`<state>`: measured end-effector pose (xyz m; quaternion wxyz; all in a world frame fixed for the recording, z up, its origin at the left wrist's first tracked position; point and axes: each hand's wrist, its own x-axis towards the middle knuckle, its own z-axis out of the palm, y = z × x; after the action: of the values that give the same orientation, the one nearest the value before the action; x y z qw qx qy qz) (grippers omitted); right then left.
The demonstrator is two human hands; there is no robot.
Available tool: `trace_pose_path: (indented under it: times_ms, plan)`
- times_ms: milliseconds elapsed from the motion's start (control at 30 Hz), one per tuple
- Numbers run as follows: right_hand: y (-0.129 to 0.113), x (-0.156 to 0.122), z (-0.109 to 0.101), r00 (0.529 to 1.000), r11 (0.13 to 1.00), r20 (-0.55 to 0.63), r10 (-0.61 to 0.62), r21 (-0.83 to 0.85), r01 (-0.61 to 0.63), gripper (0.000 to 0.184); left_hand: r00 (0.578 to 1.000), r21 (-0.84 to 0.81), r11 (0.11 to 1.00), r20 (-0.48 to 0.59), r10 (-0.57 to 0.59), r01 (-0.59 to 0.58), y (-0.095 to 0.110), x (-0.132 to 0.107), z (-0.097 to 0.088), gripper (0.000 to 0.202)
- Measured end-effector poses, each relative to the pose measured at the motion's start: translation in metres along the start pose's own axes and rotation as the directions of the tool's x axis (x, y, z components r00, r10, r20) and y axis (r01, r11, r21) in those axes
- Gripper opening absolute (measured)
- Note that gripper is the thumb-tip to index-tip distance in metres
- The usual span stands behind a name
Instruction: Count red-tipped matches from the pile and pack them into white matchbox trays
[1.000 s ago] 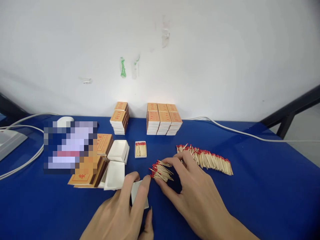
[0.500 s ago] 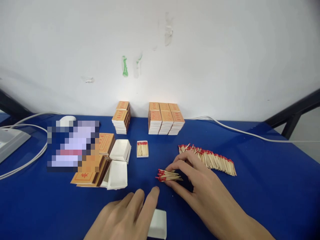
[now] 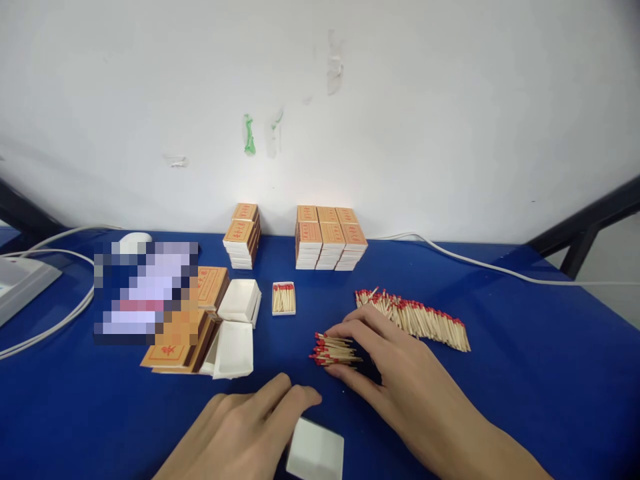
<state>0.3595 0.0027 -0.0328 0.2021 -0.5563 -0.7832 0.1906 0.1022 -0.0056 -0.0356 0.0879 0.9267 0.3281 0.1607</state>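
Blue tabletop (image 3: 525, 380) bears a white tray (image 3: 284, 313) of red-tipped matches (image 3: 284, 299).

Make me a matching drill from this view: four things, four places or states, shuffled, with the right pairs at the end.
Things:
1. Right hand
2. Left hand
3. Filled tray
4. Closed matchboxes

Places or states:
A. Stacked at the back, near the wall
B. Fingers around a small bunch of matches
C. Between the stacked white trays and the long row of matches
D. Next to a lone white tray at the near edge of the picture

Right pairs: 1-B, 2-D, 3-C, 4-A
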Motion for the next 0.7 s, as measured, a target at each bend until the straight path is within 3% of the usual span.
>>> trace_pose_path:
  times_ms: [100, 200, 433, 700]
  plan:
    - [-0.003, 0.002, -0.002, 1.000, 1.000, 0.014, -0.015, -0.014, 0.015, 0.012, 0.998, -0.140, 0.989, 0.050, -0.038, 0.044, -0.001, 0.002, -0.001, 0.062]
    - [-0.003, 0.004, -0.002, 0.999, 1.000, 0.026, -0.024, -0.007, 0.025, 0.002, 0.993, -0.172, 0.978, 0.042, -0.113, 0.118, -0.001, 0.001, 0.001, 0.052]
    - [0.008, -0.001, 0.004, 0.976, 0.973, 0.009, -0.219, -0.069, 0.219, 0.020, 0.985, -0.155, 0.975, -0.041, -0.169, 0.161, -0.001, -0.005, 0.012, 0.037]
    - [0.010, -0.002, 0.004, 0.970, 0.962, -0.016, -0.244, -0.127, 0.240, 0.024, 0.982, -0.130, 0.978, -0.073, -0.177, 0.166, -0.002, -0.002, 0.014, 0.028]
